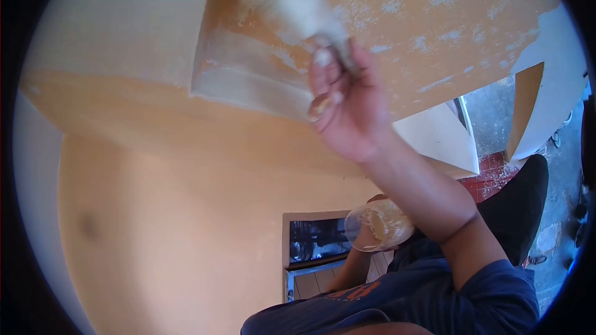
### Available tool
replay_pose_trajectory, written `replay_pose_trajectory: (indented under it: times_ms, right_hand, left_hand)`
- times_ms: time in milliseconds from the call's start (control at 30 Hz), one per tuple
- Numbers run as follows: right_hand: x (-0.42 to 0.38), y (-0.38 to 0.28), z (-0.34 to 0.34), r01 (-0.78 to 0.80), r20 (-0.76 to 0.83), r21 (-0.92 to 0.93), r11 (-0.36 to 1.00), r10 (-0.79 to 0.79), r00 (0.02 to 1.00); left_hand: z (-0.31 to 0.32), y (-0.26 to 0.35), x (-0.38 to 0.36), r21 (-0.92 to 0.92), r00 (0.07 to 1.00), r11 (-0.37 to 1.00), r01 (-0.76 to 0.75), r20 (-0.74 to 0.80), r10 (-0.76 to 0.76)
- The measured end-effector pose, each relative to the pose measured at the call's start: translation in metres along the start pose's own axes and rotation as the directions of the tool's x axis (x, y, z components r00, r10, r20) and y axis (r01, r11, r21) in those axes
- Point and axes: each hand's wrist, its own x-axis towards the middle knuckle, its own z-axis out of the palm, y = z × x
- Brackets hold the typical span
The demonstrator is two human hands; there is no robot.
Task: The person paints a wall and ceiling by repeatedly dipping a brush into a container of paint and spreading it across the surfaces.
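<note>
My right hand is raised with its fingers closed round the short handle of a paintbrush. The brush's pale bristles are smeared by motion and overlap the patchy orange-and-white surface above. Light paint marks show on my fingertips. Lower down, close to my body, my left hand holds a clear plastic tub, tilted in this view, with cream-coloured paint inside. Part of that hand is hidden behind the tub, and my right forearm passes just in front of its edge.
A smooth peach wall fills the lower left, with a small opening showing dark objects behind it. Far below on the right lie red tiles with white specks and a grey floor. A white-edged wall corner juts out nearby.
</note>
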Motion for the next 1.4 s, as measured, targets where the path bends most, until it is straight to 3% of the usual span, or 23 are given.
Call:
replay_pose_trajectory:
  times_ms: [267, 333, 433, 500, 633, 700, 867, 933, 1000, 1067, 1233, 1333, 1400]
  right_hand:
    - [0.015, 0.02, -0.013, -0.069, -0.25, -0.072, 0.995, 0.049, 0.967]
    - [0.011, 0.024, -0.016, -0.101, -0.403, -0.251, 0.963, -0.009, 0.915]
    - [0.003, 0.024, -0.008, -0.108, -0.446, -0.38, 0.919, -0.08, 0.892]
    - [-0.003, 0.021, 0.0, -0.114, -0.454, -0.434, 0.894, -0.108, 0.884]
    - [-0.002, 0.028, 0.016, -0.163, -0.475, -0.583, 0.796, -0.172, 0.863]
    - [0.006, 0.029, 0.024, -0.12, -0.458, -0.553, 0.824, -0.18, 0.87]
    - [0.003, -0.002, 0.03, 0.023, -0.282, -0.427, 0.904, -0.157, 0.947]
    - [-0.006, -0.011, 0.033, 0.032, -0.289, -0.435, 0.9, -0.173, 0.941]
    - [-0.01, -0.01, 0.034, 0.042, -0.301, -0.443, 0.895, -0.193, 0.934]
    - [-0.009, -0.002, 0.034, 0.0, -0.385, -0.577, 0.817, -0.272, 0.882]
    - [0.011, 0.017, 0.044, -0.179, -0.464, -0.662, 0.728, -0.211, 0.861]
    - [0.017, 0.013, 0.051, -0.132, -0.404, -0.638, 0.759, -0.184, 0.896]
    - [0.007, 0.005, 0.051, -0.037, -0.364, -0.63, 0.776, -0.252, 0.897]
  left_hand:
    - [-0.03, 0.007, -0.017, 0.205, 0.985, 0.967, -0.153, -0.045, 0.165]
    - [-0.038, 0.006, -0.026, 0.176, 0.99, 0.98, -0.091, -0.09, 0.108]
    - [-0.044, 0.01, -0.027, 0.149, 0.992, 0.988, -0.044, -0.108, 0.06]
    - [-0.043, 0.013, -0.026, 0.226, 0.99, 0.968, -0.113, -0.061, 0.13]
    - [-0.044, 0.012, -0.029, 0.267, 0.991, 0.957, -0.116, -0.028, 0.128]
    - [-0.047, 0.011, -0.031, 0.289, 0.998, 0.956, -0.048, -0.013, 0.055]
    - [-0.035, 0.013, -0.023, 0.166, 0.995, 0.982, -0.091, -0.03, 0.098]
    - [-0.036, 0.014, -0.023, 0.155, 0.995, 0.983, -0.099, -0.015, 0.103]
    - [-0.04, 0.014, -0.02, 0.303, 0.985, 0.937, -0.173, 0.063, 0.161]
    - [-0.035, 0.013, -0.02, 0.255, 0.987, 0.954, -0.157, 0.029, 0.155]
    - [-0.03, 0.016, -0.021, 0.2, 0.996, 0.977, -0.069, -0.048, 0.08]
    - [-0.03, 0.017, -0.018, 0.214, 0.998, 0.976, -0.028, -0.05, 0.04]
    - [-0.026, 0.017, -0.016, 0.199, 0.991, 0.971, -0.131, 0.008, 0.132]
